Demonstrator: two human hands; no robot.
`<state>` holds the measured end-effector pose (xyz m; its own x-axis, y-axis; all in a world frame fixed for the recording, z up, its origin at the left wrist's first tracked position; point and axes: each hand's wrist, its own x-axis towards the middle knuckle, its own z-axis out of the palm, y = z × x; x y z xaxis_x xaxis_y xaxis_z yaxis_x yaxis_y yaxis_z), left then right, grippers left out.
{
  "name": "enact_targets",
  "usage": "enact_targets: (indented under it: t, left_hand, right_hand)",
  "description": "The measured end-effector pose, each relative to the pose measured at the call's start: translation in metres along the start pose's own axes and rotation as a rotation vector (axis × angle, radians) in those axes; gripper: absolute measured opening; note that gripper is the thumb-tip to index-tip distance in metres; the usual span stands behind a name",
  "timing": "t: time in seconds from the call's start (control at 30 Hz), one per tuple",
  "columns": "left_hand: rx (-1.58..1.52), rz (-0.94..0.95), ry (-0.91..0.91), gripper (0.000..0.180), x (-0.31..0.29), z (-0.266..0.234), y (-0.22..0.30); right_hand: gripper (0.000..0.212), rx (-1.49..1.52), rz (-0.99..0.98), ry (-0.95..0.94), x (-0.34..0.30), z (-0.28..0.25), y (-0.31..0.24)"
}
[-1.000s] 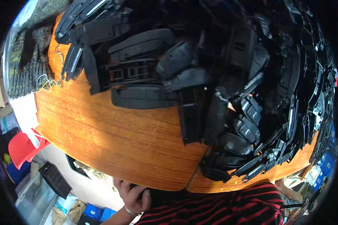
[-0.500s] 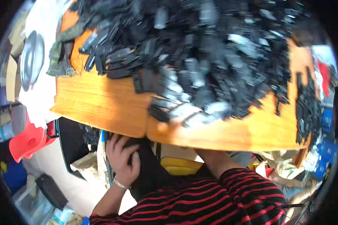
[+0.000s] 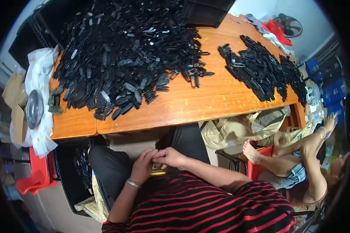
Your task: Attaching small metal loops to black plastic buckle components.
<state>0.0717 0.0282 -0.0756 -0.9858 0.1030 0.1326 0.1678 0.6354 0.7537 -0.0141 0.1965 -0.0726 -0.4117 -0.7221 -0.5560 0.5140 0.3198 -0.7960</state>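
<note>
My left hand (image 3: pixel 143 164) and my right hand (image 3: pixel 169 158) meet above my lap, below the table's near edge. Their fingertips touch, the fingers bent inward and pressed together. Whatever lies between them, if anything, is hidden. On the orange-brown wooden table (image 3: pixel 175 105), out of reach of both hands as they are, a wide heap of small, long black plastic pieces (image 3: pixel 116 66) spreads over the left and middle. A smaller, flatter pile of similar black pieces (image 3: pixel 256 70) lies to the right.
A large black bin (image 3: pixel 208 11) stands on the table's far side. Left are white sheeting (image 3: pixel 42 73), a clear round lid (image 3: pixel 34 109) and a red chair (image 3: pixel 37 174). Another person (image 3: pixel 299 163) sits at the right, one bare foot raised. Beige sacks (image 3: pixel 237 132) lie under the table.
My view has swung right and steadied. My left hand has left my thigh, where its fingers were spread. My right hand, partly hidden at the table edge before, has come back to meet it.
</note>
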Motion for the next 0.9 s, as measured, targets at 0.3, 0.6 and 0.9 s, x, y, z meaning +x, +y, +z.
enact_targets:
  t: [0.3, 0.6, 0.9]
  left_hand:
    - [0.017, 0.053, 0.038, 0.030, 0.049, 0.001, 0.048]
    - [-0.528, -0.075, 0.277, 0.025, 0.156, -0.024, 0.054]
    - [-0.904, -0.143, 0.274, 0.024, 0.185, -0.016, 0.027]
  right_hand:
    - [0.024, -0.002, -0.308, 0.164, -0.067, -0.030, -0.049]
    - [0.027, -0.883, -0.630, 1.135, -0.037, -0.158, -0.131]
    - [0.019, -1.059, -0.525, 1.271, 0.000, -0.183, -0.147]
